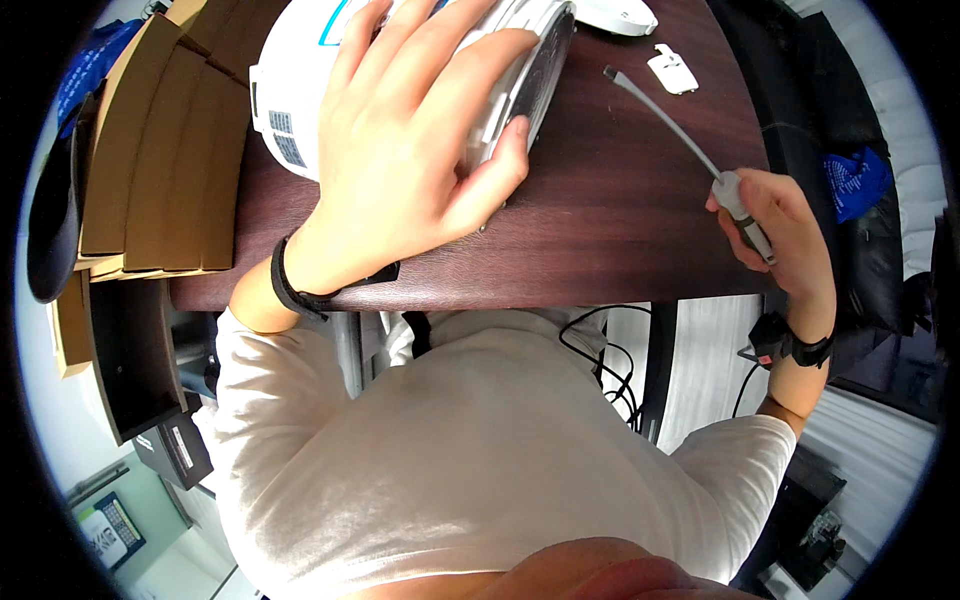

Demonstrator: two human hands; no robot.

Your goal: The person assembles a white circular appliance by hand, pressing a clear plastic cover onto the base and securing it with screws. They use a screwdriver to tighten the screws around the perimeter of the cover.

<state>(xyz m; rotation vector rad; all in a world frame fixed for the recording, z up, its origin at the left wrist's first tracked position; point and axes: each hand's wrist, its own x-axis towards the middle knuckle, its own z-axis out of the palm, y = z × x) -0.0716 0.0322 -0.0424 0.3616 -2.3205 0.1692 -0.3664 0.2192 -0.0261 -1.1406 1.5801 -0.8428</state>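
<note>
A white rounded appliance stands on the dark wood-grain table, with a dark round face along its right side. My left hand holds it from above, fingers spread over the white shell and thumb at the rim of the dark face. Out to the right, my right hand grips a short grey cable by its thicker grey-white end. The thin part of that cable sticks out toward the upper left and ends in a small metal tip. A small white plastic piece lies on the table beyond it.
Brown cardboard boxes are stacked along the left side of the table. Another white round part sits at the far edge. Blue bags lie on a black seat at the right. Black cords hang below the table edge.
</note>
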